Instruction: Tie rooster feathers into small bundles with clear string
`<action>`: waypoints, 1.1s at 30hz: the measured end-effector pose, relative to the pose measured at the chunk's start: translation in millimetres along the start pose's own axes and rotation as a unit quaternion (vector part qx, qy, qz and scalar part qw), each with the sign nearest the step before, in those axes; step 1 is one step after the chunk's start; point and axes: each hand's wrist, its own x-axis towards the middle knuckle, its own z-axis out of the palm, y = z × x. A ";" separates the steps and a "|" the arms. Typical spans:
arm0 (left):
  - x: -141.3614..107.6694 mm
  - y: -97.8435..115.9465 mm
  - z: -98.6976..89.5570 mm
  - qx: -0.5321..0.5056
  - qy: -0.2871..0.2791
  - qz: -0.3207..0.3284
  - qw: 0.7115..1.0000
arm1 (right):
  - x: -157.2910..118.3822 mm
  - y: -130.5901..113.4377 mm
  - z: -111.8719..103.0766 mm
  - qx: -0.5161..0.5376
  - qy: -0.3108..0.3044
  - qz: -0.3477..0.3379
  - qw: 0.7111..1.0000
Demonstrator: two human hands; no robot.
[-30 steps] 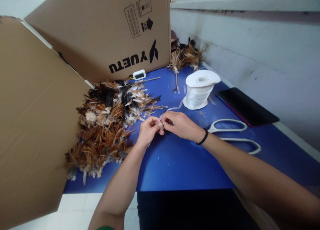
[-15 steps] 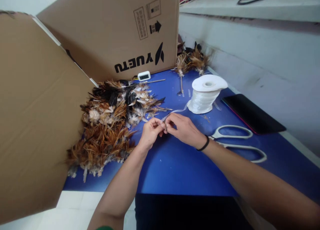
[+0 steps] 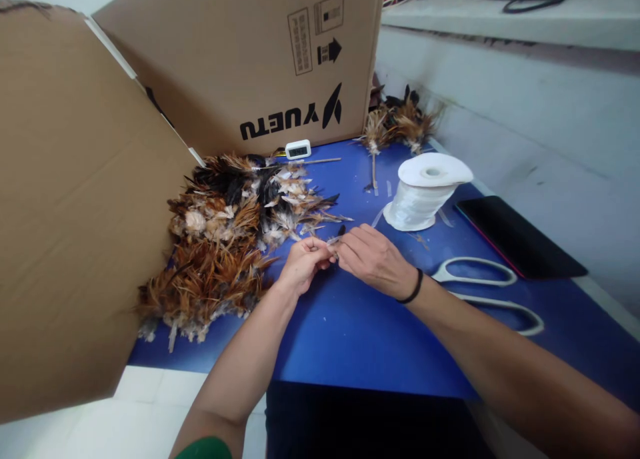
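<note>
My left hand (image 3: pixel 303 264) and my right hand (image 3: pixel 371 260) meet over the blue table, fingertips pinched close together. Between them passes a thin translucent white ribbon (image 3: pixel 377 218), which runs back to a white spool (image 3: pixel 423 196) standing behind my right hand. A small dark feather tip (image 3: pixel 342 231) pokes up between the fingers; which hand grips it is hidden. Left of my hands lies a large pile of brown, black and white feathers (image 3: pixel 220 266). White-handled scissors (image 3: pixel 480 272) rest beside my right forearm, their blades hidden under it.
Large cardboard panels (image 3: pixel 200 59) stand at the left and back. A small white digital clock (image 3: pixel 299 150) and a thin stick (image 3: pixel 323 160) lie near them. Feather bunches (image 3: pixel 400 122) sit at the back right. A dark phone (image 3: pixel 520 236) lies by the wall, below a shelf (image 3: pixel 475 16).
My right hand's fingers have closed in and turned over near the left fingertips. A dark feather tip now shows above them. The whole view has shifted slightly.
</note>
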 end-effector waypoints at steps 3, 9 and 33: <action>1.0 0.4 -1.6 -0.008 0.006 -0.011 1.000 | -0.6 -0.7 0.3 0.005 -0.008 -0.010 1.000; 2.7 2.3 -5.3 0.011 0.007 0.010 1.000 | -6.1 -1.9 6.9 0.252 -0.017 0.195 0.948; 3.1 0.3 -8.9 0.212 0.027 0.224 0.951 | -1.0 -0.1 10.3 0.459 -0.037 0.389 0.798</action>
